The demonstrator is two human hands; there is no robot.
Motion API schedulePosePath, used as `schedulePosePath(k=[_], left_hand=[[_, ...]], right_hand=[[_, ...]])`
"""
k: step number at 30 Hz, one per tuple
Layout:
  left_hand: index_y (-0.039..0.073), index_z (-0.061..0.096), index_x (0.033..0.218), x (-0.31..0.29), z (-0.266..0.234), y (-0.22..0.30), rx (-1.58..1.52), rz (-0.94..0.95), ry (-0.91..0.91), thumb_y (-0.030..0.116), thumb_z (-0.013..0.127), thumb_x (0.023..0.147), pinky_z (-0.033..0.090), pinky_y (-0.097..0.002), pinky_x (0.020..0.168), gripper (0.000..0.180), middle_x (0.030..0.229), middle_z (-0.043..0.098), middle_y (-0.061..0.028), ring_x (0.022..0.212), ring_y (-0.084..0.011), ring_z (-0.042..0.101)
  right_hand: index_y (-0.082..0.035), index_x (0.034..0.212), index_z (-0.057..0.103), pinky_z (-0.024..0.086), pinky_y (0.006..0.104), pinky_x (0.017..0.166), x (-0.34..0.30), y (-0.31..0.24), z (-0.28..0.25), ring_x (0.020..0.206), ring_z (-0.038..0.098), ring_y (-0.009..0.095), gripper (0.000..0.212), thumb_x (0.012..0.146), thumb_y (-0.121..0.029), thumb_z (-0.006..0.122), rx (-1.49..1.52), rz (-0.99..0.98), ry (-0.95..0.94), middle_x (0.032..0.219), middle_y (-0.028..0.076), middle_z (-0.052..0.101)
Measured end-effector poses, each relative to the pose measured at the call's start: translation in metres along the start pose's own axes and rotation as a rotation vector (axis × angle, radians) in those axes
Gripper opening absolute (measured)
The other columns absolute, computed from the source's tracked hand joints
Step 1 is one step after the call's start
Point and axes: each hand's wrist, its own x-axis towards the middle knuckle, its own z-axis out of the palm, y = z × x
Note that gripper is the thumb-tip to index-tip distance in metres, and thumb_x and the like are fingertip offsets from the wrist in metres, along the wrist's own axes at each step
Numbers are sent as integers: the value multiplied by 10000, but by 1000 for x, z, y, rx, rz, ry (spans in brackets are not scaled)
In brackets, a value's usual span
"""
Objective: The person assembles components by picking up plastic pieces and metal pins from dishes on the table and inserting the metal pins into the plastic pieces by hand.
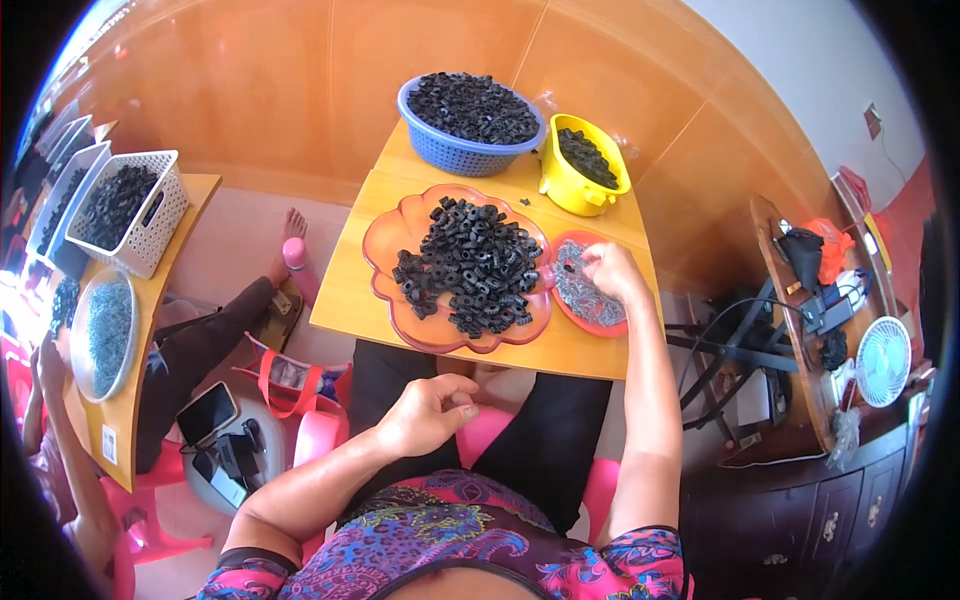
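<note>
Over a small red dish (622, 326) of tiny silvery metal pieces (590, 298), my right hand (612, 272) reaches with its fingers drawn together. A small dark bit shows beside its fingertips; whether it is held I cannot tell. My left hand (430, 414) is curled closed above my lap, in front of the table edge, and whatever its fingers hold is hidden. Between the hands and the wall, an orange petal-shaped tray (385, 292) bears a heap of small black plastic parts (478, 262). The dish stands against the tray's right side.
Farther back on the table (345, 300) are a blue basket (455, 152) and a yellow basin (574, 190), both holding black parts. Another person works at a left table (165, 290) with a white basket (150, 235). A wooden stand (800, 330) and a fan (883, 362) are at right.
</note>
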Motion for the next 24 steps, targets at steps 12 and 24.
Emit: schedulePosePath(k=[12, 24], left_hand=[[-51, 589, 1055, -11, 3, 24, 322, 351, 59, 59, 651, 815, 509, -338, 689, 271, 854, 635, -180, 769, -274, 644], [15, 616, 865, 52, -73, 82, 1208, 458, 251, 68, 682, 657, 451, -401, 759, 225, 864, 572, -135, 833, -328, 534]], right_hand=[[4, 873, 617, 479, 457, 730, -33, 2, 18, 829, 592, 428, 183, 696, 1, 570, -193, -179, 91, 844, 267, 608], [11, 894, 620, 490, 392, 663, -50, 17, 14, 751, 622, 346, 151, 767, 51, 547, 241, -201, 391, 812, 212, 627]])
